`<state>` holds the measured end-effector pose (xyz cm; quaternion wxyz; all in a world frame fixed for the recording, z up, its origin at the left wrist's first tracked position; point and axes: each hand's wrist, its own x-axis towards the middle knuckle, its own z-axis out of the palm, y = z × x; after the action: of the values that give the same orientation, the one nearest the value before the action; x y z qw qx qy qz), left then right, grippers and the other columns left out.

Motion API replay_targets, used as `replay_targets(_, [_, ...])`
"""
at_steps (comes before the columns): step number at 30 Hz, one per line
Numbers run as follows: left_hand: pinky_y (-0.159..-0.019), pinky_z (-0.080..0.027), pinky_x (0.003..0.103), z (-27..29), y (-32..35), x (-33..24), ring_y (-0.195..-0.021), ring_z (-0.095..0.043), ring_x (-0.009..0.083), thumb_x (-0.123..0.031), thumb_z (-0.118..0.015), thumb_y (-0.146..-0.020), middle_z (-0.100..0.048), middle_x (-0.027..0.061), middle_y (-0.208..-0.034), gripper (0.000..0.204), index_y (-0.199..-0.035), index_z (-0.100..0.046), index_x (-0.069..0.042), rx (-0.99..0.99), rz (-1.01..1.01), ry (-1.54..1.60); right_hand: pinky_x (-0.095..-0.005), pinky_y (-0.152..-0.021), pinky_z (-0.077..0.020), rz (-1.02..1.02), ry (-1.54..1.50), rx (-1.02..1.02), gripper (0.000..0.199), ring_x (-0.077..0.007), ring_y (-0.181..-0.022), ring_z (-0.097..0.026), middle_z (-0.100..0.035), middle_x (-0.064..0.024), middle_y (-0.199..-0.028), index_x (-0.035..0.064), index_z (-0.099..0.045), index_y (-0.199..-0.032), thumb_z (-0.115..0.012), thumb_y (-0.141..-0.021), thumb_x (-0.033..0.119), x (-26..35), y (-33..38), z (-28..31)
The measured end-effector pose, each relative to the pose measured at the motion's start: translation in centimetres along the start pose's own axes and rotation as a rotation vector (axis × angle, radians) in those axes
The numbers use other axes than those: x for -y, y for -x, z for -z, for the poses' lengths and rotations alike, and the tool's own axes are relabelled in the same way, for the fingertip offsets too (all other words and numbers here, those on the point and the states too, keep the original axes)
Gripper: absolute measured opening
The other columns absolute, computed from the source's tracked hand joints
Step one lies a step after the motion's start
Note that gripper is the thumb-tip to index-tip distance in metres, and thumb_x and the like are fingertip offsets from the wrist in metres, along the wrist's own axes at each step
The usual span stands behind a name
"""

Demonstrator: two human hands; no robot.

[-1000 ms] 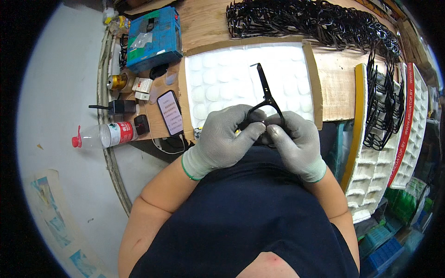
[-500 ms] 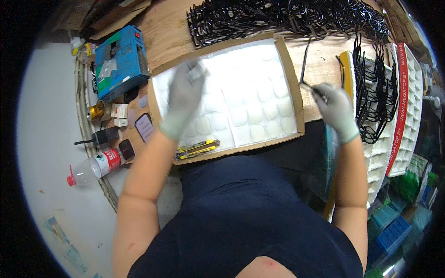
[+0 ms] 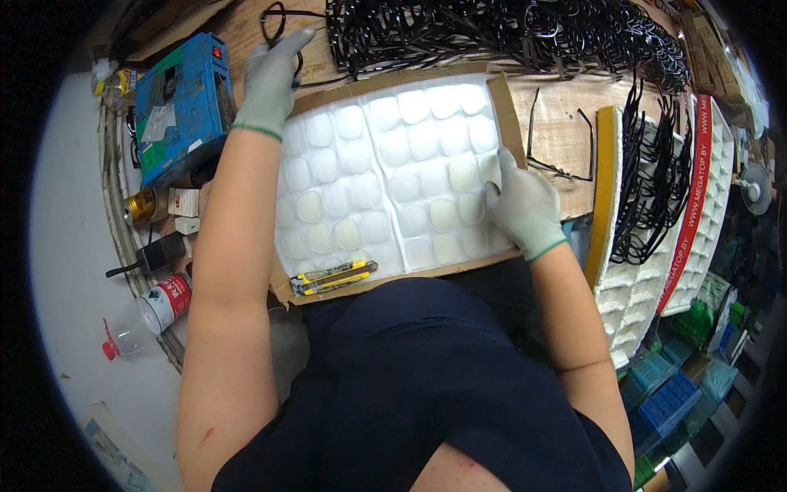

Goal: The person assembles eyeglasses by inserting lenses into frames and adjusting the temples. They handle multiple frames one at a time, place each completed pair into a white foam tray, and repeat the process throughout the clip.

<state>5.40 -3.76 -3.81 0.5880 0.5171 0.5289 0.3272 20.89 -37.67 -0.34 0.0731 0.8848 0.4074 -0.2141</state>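
My left hand (image 3: 269, 86), in a pale glove, reaches past the far left corner of a shallow cardboard box (image 3: 510, 115). Its fingers are closed on a black eyeglass frame (image 3: 275, 23). My right hand (image 3: 529, 205), gloved too, lies over the box's right edge. Thumb and forefinger are apart, close to a pale rounded lens (image 3: 489, 170); whether they touch it I cannot tell. Rows of similar clear or whitish lenses lie on the box's white lining (image 3: 384, 184). Just right of the box, another black eyeglass frame (image 3: 560, 171) rests on the wooden table.
Heaped black eyeglass frames (image 3: 492, 37) line the far side. More frames (image 3: 652, 180) hang over a white ribbed rack (image 3: 631, 303) at right. Yellow utility knives (image 3: 334, 277) lie in the box's near left corner. Left stand a blue machine (image 3: 184, 111) and a plastic bottle (image 3: 152, 312).
My left hand has gone from above the box to the far left, onto an eyeglass frame. My right hand has let go of a black frame and moved left onto the box edge.
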Motion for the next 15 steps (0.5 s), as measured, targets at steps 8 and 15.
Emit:
replay_targets(8, [-0.079,-0.049,0.031,7.7,18.7,-0.4,-0.087,-0.061,0.0154,-0.022,-0.058,-0.104,-0.064,0.0061,-0.091,0.024,-0.111,-0.062,0.001,0.136,-0.59,-0.406,-0.0434,-0.079,-0.0588,0.128,0.088,-0.182,0.015,-0.0309,-0.093,-0.072,-0.07,-0.014,-0.099,0.0042,-0.072,-0.098,-0.065,-0.09,0.014,0.4,1.2,1.1])
replay_targets(15, [-0.086,-0.058,0.033,7.6,28.4,-0.1,-0.097,-0.073,0.0229,-0.01,-0.048,-0.106,-0.074,0.0179,-0.102,0.022,-0.119,-0.055,0.006,0.681,-0.276,-0.328,-0.028,-0.076,-0.0577,0.495,-1.252,-0.083,0.018,-0.0171,-0.082,-0.073,-0.075,-0.0144,-0.09,-0.0042,-0.07,-0.104,-0.075,-0.087,0.001,4.8,11.4,3.4])
